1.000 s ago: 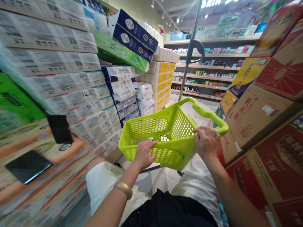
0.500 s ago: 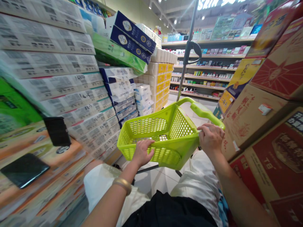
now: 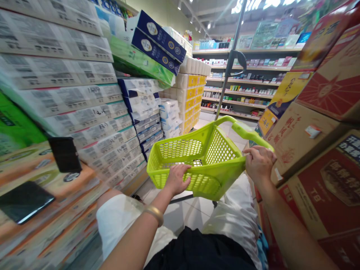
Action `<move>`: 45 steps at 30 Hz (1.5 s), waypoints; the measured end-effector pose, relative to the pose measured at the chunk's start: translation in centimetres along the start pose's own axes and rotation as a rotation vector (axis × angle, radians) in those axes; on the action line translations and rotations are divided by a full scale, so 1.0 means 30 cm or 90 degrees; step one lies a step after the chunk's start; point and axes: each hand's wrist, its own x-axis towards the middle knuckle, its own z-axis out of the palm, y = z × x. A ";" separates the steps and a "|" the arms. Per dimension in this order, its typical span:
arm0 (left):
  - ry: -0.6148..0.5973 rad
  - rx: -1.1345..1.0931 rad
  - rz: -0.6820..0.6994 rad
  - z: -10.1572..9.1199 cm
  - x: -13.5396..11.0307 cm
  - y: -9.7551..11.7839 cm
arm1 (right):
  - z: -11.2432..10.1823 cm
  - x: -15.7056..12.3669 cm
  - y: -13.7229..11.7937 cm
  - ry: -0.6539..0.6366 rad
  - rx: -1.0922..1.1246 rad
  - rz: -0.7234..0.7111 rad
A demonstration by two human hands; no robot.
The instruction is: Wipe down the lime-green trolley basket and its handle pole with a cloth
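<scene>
A lime-green plastic shopping basket (image 3: 194, 152) hangs tilted in front of me, empty, its handle (image 3: 247, 133) raised at the far right. My left hand (image 3: 177, 179) is curled over the near rim of the basket, a gold bangle on that wrist. My right hand (image 3: 259, 162) is closed on the basket's right rim, just below the handle. A grey metal pole (image 3: 229, 71) rises behind the basket.
Stacked packs of tissue and toilet paper (image 3: 84, 101) wall the left side. Two dark phones (image 3: 24, 202) lie on the orange packs at lower left. Red and brown cartons (image 3: 317, 123) crowd the right. Store shelves (image 3: 242, 90) stand beyond the tiled aisle.
The basket and both hands have shifted slightly to the right and up. Both hands keep their grip on the rim.
</scene>
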 end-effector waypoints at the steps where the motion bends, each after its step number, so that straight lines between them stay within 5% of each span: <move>1: 0.001 -0.002 -0.001 0.002 0.008 -0.007 | -0.005 -0.004 0.000 0.001 -0.002 0.001; 10: -0.006 -0.006 -0.019 -0.012 0.084 -0.113 | -0.100 -0.047 -0.042 -0.019 0.019 -0.060; 16: -0.032 0.019 -0.054 -0.029 0.113 -0.184 | -0.137 -0.050 -0.030 0.024 0.080 -0.024; 22: -0.049 0.060 -0.090 -0.075 0.120 -0.199 | -0.169 -0.059 -0.087 0.009 0.127 -0.033; 27: -0.016 0.057 -0.075 -0.095 0.083 -0.031 | -0.199 -0.081 -0.191 -0.026 0.121 -0.050; 32: -0.009 -0.153 0.166 -0.088 0.071 0.289 | -0.259 -0.109 -0.312 -0.065 0.160 -0.069; 35: -0.036 -0.212 0.208 -0.090 0.061 0.410 | -0.303 -0.133 -0.381 -0.088 0.210 -0.092; 39: 0.010 -0.237 0.122 -0.110 0.023 0.439 | -0.337 -0.154 -0.416 -0.112 0.308 -0.136; 45: 0.023 -0.207 0.096 -0.147 -0.021 0.427 | -0.286 -0.117 -0.327 -0.094 0.457 -0.106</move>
